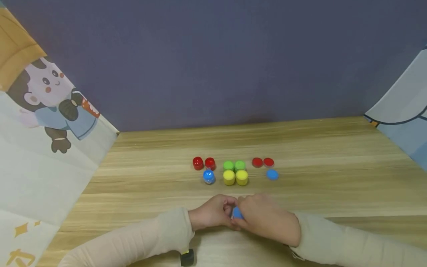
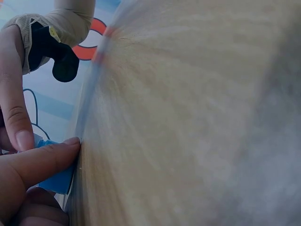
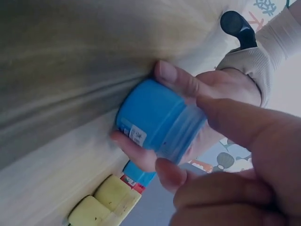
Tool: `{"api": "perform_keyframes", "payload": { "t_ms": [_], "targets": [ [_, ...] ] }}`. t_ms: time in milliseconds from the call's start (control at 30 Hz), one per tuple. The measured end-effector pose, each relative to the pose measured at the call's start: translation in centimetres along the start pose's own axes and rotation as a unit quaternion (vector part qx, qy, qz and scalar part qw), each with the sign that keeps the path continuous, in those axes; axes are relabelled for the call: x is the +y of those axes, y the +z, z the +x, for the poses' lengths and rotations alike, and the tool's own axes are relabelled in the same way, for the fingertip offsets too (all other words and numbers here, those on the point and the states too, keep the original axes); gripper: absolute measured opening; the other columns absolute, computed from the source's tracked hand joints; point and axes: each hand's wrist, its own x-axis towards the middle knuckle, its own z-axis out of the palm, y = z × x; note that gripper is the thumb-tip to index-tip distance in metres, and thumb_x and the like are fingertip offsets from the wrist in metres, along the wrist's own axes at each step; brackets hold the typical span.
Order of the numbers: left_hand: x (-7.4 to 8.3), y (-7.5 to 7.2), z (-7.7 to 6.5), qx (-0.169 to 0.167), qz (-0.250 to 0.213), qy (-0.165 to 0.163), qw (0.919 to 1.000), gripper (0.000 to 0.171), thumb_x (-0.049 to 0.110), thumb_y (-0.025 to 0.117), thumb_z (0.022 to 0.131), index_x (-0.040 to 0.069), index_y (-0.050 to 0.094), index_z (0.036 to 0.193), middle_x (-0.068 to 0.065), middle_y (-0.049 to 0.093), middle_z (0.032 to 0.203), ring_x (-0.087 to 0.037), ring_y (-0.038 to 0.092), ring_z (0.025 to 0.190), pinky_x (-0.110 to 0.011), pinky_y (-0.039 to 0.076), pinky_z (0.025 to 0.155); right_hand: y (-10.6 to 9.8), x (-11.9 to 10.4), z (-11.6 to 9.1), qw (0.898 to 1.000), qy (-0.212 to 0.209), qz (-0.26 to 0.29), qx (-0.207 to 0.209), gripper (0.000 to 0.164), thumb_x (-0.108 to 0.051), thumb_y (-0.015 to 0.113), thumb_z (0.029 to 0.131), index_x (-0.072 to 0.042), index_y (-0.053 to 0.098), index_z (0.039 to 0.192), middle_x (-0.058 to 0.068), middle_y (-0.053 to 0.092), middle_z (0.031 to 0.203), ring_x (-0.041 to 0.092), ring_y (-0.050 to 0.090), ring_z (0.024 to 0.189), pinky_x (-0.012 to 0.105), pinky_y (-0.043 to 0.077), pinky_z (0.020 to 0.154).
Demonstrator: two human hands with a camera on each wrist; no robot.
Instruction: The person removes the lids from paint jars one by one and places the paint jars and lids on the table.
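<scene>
In the head view, my left hand (image 1: 213,212) grips a small blue jar (image 1: 237,212) from the left, low over the near part of the table. The right hand (image 1: 267,217) holds its upper end from the other side. From the right wrist, the jar (image 3: 150,113) shows a blue body with a white label and a see-through rim end. My left thumb and finger pinch the body, while the right thumb and forefinger pinch the rim end. In the left wrist view, fingers partly hide the blue jar (image 2: 59,181).
Beyond the hands stand two open red jars (image 1: 198,163), an open blue jar (image 1: 208,177), two green jars (image 1: 228,165) and two yellow jars (image 1: 228,177) with tops on. To their right lie two red lids (image 1: 257,162) and a blue lid (image 1: 272,174). A dark wall rises behind.
</scene>
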Motion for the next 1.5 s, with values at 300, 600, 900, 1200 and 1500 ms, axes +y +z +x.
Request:
{"api": "perform_keyframes", "payload": {
  "t_ms": [300, 600, 900, 1200, 1500],
  "targets": [
    [0.2, -0.2, -0.2, -0.011, 0.001, -0.010, 0.9999, 0.044, -0.003, 0.080, 0.067, 0.014, 0.068, 0.106, 0.003, 0.050, 0.056, -0.006, 0.039, 0.049, -0.017, 0.030, 0.045, -0.8, 0.5, -0.3, 0.997, -0.064, -0.029, -0.040, 0.026, -0.019, 0.066, 0.087, -0.009, 0.059, 0.111, -0.008, 0.032, 0.051, 0.005, 0.027, 0.045, 0.020, 0.025, 0.043],
    [0.3, -0.3, -0.1, -0.016, -0.004, -0.005, 0.9999, 0.041, -0.003, 0.079, 0.067, 0.013, 0.068, 0.103, 0.003, 0.049, 0.057, -0.008, 0.039, 0.051, -0.018, 0.031, 0.047, -1.7, 1.7, 0.0, 0.992, -0.087, 0.076, -0.054, 0.037, -0.012, 0.070, 0.083, -0.018, 0.062, 0.118, -0.011, 0.037, 0.054, 0.002, 0.032, 0.046, 0.018, 0.030, 0.044],
    [0.2, -0.2, 0.1, -0.016, -0.008, 0.001, 0.9998, 0.031, -0.002, 0.080, 0.068, 0.009, 0.068, 0.094, 0.004, 0.043, 0.054, -0.007, 0.037, 0.049, -0.017, 0.033, 0.049, -0.9, 0.5, -0.3, 1.000, 0.000, 0.009, 0.023, 0.037, -0.046, 0.061, 0.087, -0.015, 0.053, 0.069, -0.008, 0.037, 0.053, 0.006, 0.034, 0.046, 0.022, 0.029, 0.044],
    [0.2, -0.1, 0.2, 0.000, -0.012, -0.017, 0.9998, 0.034, -0.007, 0.078, 0.066, 0.011, 0.067, 0.092, 0.003, 0.047, 0.055, -0.008, 0.038, 0.048, -0.018, 0.030, 0.046, 0.2, 0.1, -0.1, 1.000, 0.006, -0.007, 0.024, 0.034, -0.041, 0.064, 0.085, -0.013, 0.053, 0.069, -0.006, 0.038, 0.053, 0.006, 0.034, 0.045, 0.023, 0.029, 0.042],
    [0.3, -0.1, 0.1, 0.001, -0.004, -0.014, 0.9999, 0.033, -0.007, 0.078, 0.066, 0.011, 0.068, 0.092, 0.003, 0.048, 0.055, -0.007, 0.039, 0.049, -0.017, 0.029, 0.047, -0.1, 0.0, 0.0, 1.000, 0.018, -0.015, 0.021, 0.036, -0.043, 0.066, 0.082, -0.009, 0.057, 0.074, -0.006, 0.040, 0.055, 0.007, 0.036, 0.046, 0.022, 0.030, 0.041]
  ]
}}
